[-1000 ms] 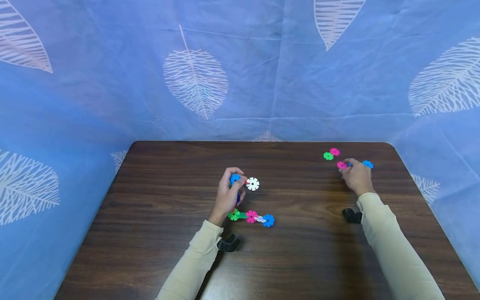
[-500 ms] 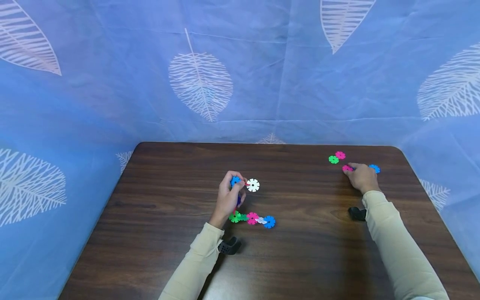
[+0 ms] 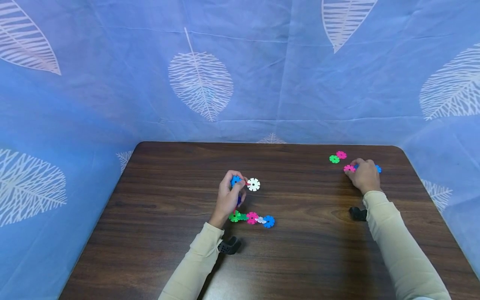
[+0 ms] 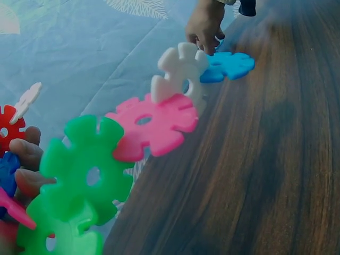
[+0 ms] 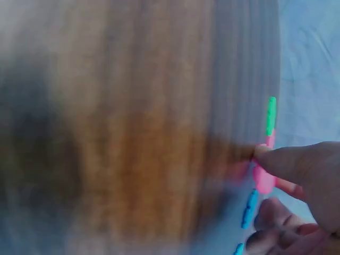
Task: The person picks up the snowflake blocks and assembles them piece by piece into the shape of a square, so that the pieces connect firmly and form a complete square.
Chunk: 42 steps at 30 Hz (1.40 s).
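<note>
My left hand (image 3: 228,198) holds a bent chain of interlocking flower-shaped plastic discs at mid-table. A blue disc (image 3: 235,180) shows between its fingers, with a white disc (image 3: 253,184) at the upper end. From below the hand, the lower part runs right through a green disc (image 4: 85,170), a pink disc (image 4: 154,127) and a white disc (image 4: 180,74) to a blue disc (image 4: 228,65). At the far right, my right hand (image 3: 365,177) pinches a loose pink disc (image 5: 264,179) between thumb and finger. Its other fingers are curled, close to a blue disc (image 5: 249,208).
Beyond the right hand lie a green disc (image 3: 334,159) and another pink disc (image 3: 341,155), edges touching. Another blue disc (image 3: 378,168) peeks out right of that hand. The brown wooden table (image 3: 300,250) ends at a blue leaf-patterned cloth (image 3: 247,83).
The view has shifted slightly. My right hand's fingers have moved a little over the pink and blue discs, showing more of the pink one. The left hand and its chain have stayed put.
</note>
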Each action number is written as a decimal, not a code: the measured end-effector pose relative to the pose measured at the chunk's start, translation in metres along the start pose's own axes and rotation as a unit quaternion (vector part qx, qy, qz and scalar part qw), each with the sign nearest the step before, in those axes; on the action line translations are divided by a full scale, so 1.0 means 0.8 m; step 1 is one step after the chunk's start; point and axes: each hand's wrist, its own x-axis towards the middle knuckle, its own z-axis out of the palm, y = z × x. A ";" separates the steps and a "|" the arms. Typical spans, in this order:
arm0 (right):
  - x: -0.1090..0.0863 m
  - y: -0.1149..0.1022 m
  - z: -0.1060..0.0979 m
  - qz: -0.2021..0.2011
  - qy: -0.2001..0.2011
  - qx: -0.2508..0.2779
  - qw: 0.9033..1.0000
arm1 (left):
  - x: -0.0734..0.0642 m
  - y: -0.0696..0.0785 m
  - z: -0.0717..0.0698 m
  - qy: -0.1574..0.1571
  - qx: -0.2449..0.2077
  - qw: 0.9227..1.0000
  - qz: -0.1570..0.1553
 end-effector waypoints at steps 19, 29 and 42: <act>-0.029 -0.029 -0.005 -0.034 -0.009 0.121 0.992 | 0.000 -0.004 -0.001 -0.004 0.018 1.000 0.014; -0.069 -0.102 -0.028 -0.094 -0.091 0.224 0.966 | 0.003 0.003 0.003 -0.018 0.035 0.999 0.032; -0.114 -0.182 -0.025 -0.167 -0.138 0.390 0.895 | -0.001 0.012 0.013 -0.014 0.044 0.998 0.033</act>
